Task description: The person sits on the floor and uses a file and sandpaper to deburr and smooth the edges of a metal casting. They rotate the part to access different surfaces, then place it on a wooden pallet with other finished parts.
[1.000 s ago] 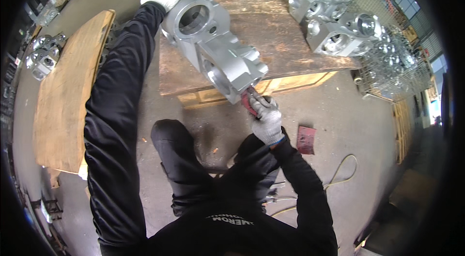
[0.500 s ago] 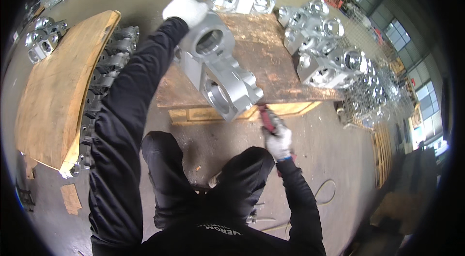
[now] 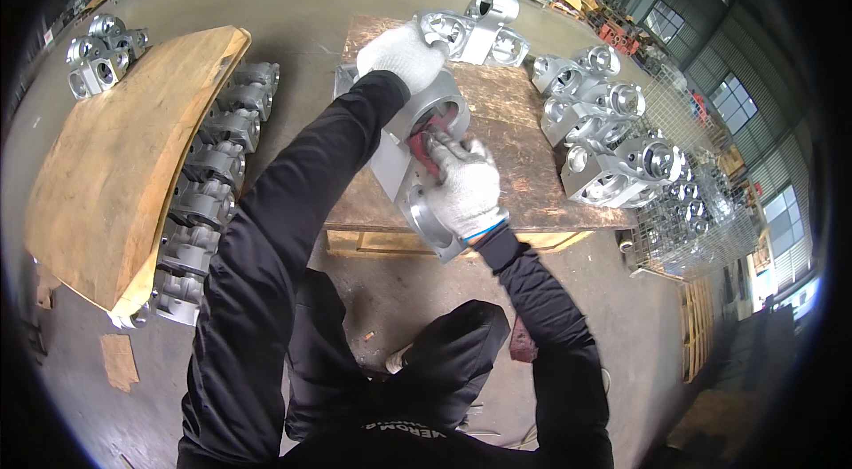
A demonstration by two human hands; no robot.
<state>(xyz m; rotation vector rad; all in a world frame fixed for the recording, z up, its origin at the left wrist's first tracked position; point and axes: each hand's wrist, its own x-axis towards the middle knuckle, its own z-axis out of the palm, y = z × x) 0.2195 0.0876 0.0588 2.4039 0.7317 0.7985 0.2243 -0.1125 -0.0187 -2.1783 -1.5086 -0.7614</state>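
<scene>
A large silver metal casting (image 3: 390,163) with round bores lies on the brown wooden tabletop (image 3: 506,141), its near end overhanging the front edge. My left hand (image 3: 404,56), in a white knit glove, is closed over the casting's far end; its fingertips are partly hidden. In my right hand (image 3: 466,189), also gloved in white, is a dark red cloth-like piece (image 3: 424,145), pressed inside the casting's upper bore. Whether the piece is cloth or an abrasive pad cannot be made out. The lower bore is partly covered by my right hand.
Similar castings stand at the table's back (image 3: 479,34) and right side (image 3: 612,127). Leftward, a wooden board (image 3: 133,167) bears another casting, with several more (image 3: 209,194) beside it. Wire cages (image 3: 710,229) stand at right. A dark red piece (image 3: 523,341) shows below my right forearm.
My right hand has risen from beside the table's front edge into the casting's upper bore with the red piece. The casting, tilted up before, now sits lower on the table, my left hand still on it.
</scene>
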